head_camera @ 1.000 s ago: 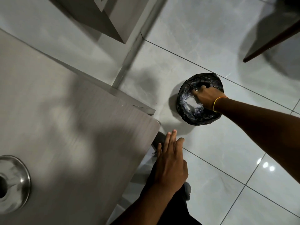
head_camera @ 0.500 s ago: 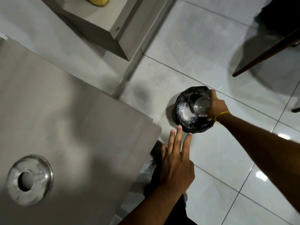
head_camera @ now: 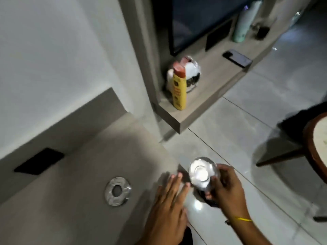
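My right hand (head_camera: pixel 228 191) grips a clear drinking glass (head_camera: pixel 201 172), tipped so that its round end faces the camera, held above the floor just off the desk corner. A yellow band circles that wrist. Below the glass a dark sliver of the black-lined bin (head_camera: pixel 210 202) shows on the tiles; the rest is hidden by my hand. My left hand (head_camera: pixel 168 209) is flat with straight fingers over the right edge of the grey desk (head_camera: pixel 70 200), holding nothing.
A round metal grommet (head_camera: pixel 117 190) and a flat black object (head_camera: pixel 39 163) sit on the desk. A low shelf (head_camera: pixel 208 103) carries a yellow bottle (head_camera: pixel 179 89), a phone (head_camera: pixel 237 58) and a dark screen (head_camera: pixel 194 20). A wooden chair (head_camera: pixel 315 149) stands at the right.
My right hand has lifted the glass up out of the bin toward the desk corner. The view has swung upward, bringing in the shelf and chair. My left hand stays flat.
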The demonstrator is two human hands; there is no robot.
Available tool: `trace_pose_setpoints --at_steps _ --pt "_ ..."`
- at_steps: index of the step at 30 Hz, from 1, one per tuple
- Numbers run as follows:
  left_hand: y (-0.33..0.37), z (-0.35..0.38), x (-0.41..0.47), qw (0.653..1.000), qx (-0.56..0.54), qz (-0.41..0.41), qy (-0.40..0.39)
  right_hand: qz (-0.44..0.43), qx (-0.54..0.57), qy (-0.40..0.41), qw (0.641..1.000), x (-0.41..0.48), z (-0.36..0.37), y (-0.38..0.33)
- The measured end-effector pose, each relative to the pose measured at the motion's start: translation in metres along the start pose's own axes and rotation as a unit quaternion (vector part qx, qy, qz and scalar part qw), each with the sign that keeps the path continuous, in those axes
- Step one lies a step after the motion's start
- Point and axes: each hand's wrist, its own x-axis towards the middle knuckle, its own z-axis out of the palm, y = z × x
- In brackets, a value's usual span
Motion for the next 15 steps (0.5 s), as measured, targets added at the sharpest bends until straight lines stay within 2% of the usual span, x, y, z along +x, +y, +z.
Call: trace_pose_setpoints --at_steps 3,7,11,15 --pt "-0.043 -0.038 -0.024 0.995 0.014 -0.087 0.051 -0.081 -0.072 -0.074 0.991 -0.021 0.060 -0.044" --pt "-0.097 -0.070 -0.073 0.965 0.032 -0.232 0.115 -0.184 -0.140 -0.185 0.955 -0.047 0.146 -0.079" --pt "-0.138 -0.079 -0.139 0.931 0.064 -0.337 0.126 -0.170 -0.217 -0.316 0.908 -0.080 0.235 -0.087" --pt "-0.156 -0.071 -0.188 0.895 0.096 -0.420 0.117 -0.179 -0.293 -0.402 0.849 -0.105 0.302 -0.077"
